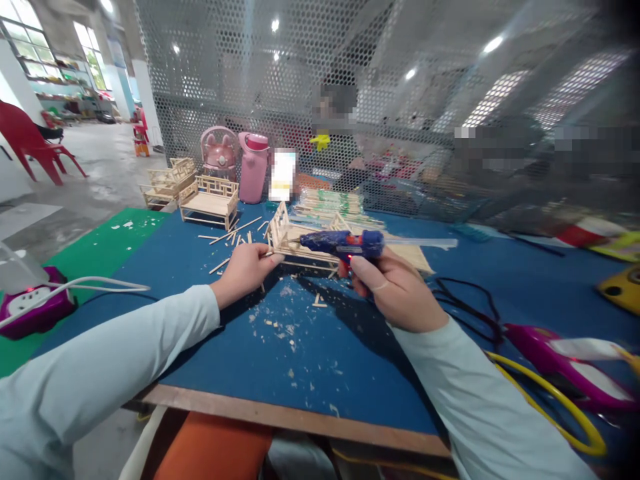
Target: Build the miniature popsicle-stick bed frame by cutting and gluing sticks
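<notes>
My right hand [400, 287] grips a blue hot glue gun [345, 245] with a clear glue stick [423, 243] poking out of its back end. The gun's nozzle points left, close to the frame of a small wooden model bench [280, 233]. With fingers pinched, my left hand [249, 272] holds the bench by its front left corner. The glue gun and my right hand hide part of the bench. Loose wooden sticks [233, 230] lie on the blue table around the bench, and a small joined stick piece [319, 301] sits in front of it.
Behind stand more model benches [210, 201], a pink bottle [254, 168], a lit phone [283, 175] and bundled sticks [330, 203]. Purple power strips lie at the left [37, 303] and right [570, 367], with a yellow cable [555, 400]. A perforated metal screen [225, 73] rises at the back.
</notes>
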Demonstrator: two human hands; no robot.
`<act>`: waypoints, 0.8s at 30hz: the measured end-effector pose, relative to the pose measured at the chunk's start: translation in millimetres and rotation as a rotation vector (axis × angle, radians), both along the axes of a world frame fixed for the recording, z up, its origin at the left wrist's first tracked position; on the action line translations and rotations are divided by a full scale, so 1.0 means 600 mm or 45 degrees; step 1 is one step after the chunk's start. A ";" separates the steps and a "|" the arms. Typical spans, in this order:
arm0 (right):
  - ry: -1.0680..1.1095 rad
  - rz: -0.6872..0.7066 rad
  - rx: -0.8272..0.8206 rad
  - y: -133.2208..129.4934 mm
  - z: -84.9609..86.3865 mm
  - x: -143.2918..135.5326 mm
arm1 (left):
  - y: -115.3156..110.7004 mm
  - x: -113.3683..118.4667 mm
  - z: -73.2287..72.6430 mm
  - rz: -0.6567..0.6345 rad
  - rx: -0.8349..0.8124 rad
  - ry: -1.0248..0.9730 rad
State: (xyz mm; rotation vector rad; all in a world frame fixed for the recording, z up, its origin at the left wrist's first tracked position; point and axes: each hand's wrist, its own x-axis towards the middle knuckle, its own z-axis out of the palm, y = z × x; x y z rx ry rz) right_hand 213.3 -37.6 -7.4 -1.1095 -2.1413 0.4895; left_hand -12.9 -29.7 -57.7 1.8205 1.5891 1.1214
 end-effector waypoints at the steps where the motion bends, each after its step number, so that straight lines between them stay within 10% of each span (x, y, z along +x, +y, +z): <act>1: 0.067 0.018 -0.026 -0.001 0.001 0.003 | -0.003 0.000 0.004 -0.029 -0.008 -0.069; 11: 0.504 0.037 -0.038 -0.039 0.010 0.012 | -0.068 0.004 0.041 -0.168 -0.162 -0.427; 24: 0.363 -0.026 0.103 -0.037 -0.004 0.022 | -0.077 0.008 0.045 -0.221 -0.272 -0.599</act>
